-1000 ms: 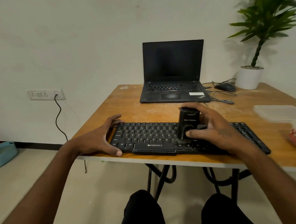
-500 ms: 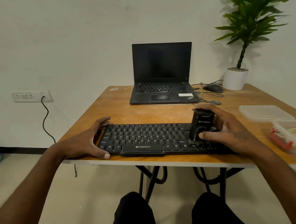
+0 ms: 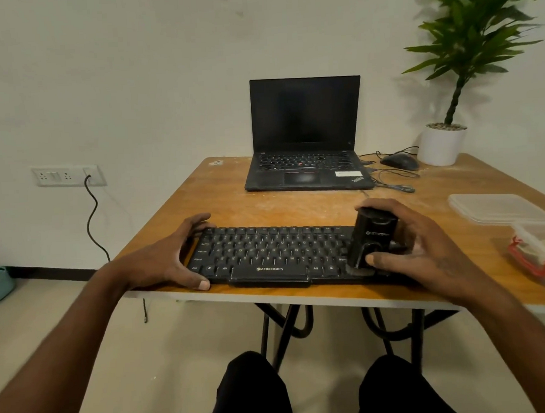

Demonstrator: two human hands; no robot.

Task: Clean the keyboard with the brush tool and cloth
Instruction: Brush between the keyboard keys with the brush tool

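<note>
keyboard (image 3: 267, 254), black and marked zebronics, lies along the near edge of the wooden surface (image 3: 233, 205). left hand (image 3: 166, 259) clasps its left end, fingers curled over the far corner and thumb pressed against the front edge, so that grip is closed on the keyboard. right hand (image 3: 422, 249) has its grip closed around the brush tool (image 3: 369, 242), a black upright cylinder whose lower end sits on the keys at the right part of the keyboard; the thumb lies across its lower front and the fingers wrap behind it. its bristles are too dark to make out.

further back, an open laptop (image 3: 305, 135) with a dark screen stands near the wall, with a mouse (image 3: 400, 161) and cables to its right and a potted plant (image 3: 444, 140) in the far right corner. a clear lid (image 3: 498, 208) and a plastic container (image 3: 542, 252) with red clips rest at the right edge. a wall socket (image 3: 67, 176) holds a black cord on the left.
</note>
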